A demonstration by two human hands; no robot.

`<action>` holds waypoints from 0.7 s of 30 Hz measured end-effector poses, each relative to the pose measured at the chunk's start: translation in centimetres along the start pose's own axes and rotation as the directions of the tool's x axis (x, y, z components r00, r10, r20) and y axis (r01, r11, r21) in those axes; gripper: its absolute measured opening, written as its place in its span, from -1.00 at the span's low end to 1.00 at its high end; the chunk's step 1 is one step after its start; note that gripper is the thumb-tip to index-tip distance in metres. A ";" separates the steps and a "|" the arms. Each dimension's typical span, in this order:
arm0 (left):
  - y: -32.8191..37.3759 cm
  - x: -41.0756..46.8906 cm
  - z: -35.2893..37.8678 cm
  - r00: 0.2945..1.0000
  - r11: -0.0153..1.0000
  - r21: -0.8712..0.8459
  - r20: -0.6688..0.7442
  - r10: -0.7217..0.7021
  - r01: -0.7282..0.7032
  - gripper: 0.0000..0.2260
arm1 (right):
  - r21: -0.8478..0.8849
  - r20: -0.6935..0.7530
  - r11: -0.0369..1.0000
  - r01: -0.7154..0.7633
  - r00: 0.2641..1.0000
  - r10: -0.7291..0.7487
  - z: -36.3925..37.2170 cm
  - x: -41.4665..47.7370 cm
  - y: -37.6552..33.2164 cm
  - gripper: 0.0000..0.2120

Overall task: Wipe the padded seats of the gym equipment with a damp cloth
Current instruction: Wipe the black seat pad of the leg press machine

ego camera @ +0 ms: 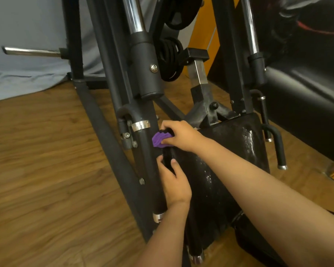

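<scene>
The black steel frame of the gym machine (106, 135) stands on a brown wooden plank floor (46, 170). Its glossy black padded seat (229, 160) sits right of centre, with wet streaks. My left hand (175, 182) grips the seat's left edge, thumb on top. My right hand (179, 135) pinches a bunched purple ribbed cloth (159, 139) against the seat's far left corner.
</scene>
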State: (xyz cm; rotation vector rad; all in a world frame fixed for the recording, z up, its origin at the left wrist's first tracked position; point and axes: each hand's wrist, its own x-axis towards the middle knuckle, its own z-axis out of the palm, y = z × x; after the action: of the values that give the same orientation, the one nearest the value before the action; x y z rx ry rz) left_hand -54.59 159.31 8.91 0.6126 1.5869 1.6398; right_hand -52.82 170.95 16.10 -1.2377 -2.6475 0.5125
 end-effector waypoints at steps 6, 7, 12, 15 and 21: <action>-1.0 0.5 0.4 0.999 1.000 0.027 -0.035 0.003 -0.002 -0.60 | -0.124 0.119 0.982 0.139 0.985 -0.125 0.2 -0.9 -0.7 -0.79; -1.1 0.5 0.4 0.999 0.999 0.031 -0.046 0.007 -0.006 -0.59 | -0.121 0.115 0.981 0.150 0.984 -0.136 0.2 -1.2 -0.7 -0.79; -0.7 0.0 0.4 0.997 1.000 0.022 -0.073 0.000 0.002 -0.53 | -0.193 0.104 0.965 0.178 0.982 -0.160 1.3 -2.4 -0.7 -0.81; -0.6 0.0 0.4 0.997 0.999 0.029 -0.080 -0.014 0.016 -0.49 | -0.182 0.138 0.964 0.192 0.976 -0.168 1.3 -2.5 -0.4 -0.79; -0.4 -0.1 0.5 0.998 0.998 0.052 -0.062 -0.024 0.028 -0.58 | -0.082 -0.034 0.987 0.135 0.990 -0.138 0.6 -2.5 0.5 -0.81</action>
State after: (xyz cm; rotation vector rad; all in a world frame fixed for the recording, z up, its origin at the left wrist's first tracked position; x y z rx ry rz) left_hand -54.12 159.52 8.56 0.5712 1.6809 1.6158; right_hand -51.01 169.20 15.33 -1.0644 -2.7187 0.3603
